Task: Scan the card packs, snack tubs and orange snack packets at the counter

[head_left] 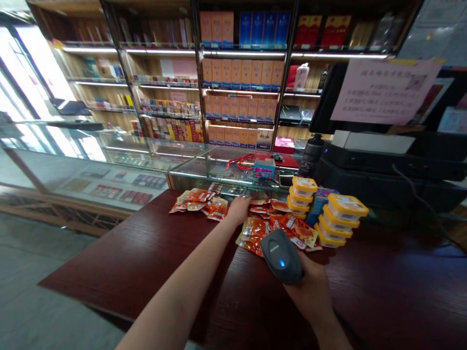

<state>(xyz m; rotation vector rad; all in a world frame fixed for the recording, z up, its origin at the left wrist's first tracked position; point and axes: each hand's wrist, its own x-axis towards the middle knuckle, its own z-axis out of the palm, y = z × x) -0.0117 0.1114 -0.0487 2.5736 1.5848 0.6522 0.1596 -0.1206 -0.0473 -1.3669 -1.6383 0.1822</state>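
My right hand (312, 287) is closed round the handle of a dark grey barcode scanner (280, 255), which has a lit blue light on top. The scanner is above the near edge of a pile of orange snack packets (255, 227). My left hand (239, 210) reaches out between that pile and a smaller group of snack packets (197, 195) to its left. Its fingers are small and blurred, partly turned away, so I cannot make out whether they grip a packet. Yellow-lidded plastic tubs stand in two stacks, one nearer (337, 221) and one farther back (302, 194).
The dark red wooden counter (146, 253) meets a glass display case (124, 165). Behind the packets are a small blue and pink box (264, 167) and a dark bottle (311, 153). A monitor with a pink paper sign (385, 92) stands at right. Stocked shelves line the back wall.
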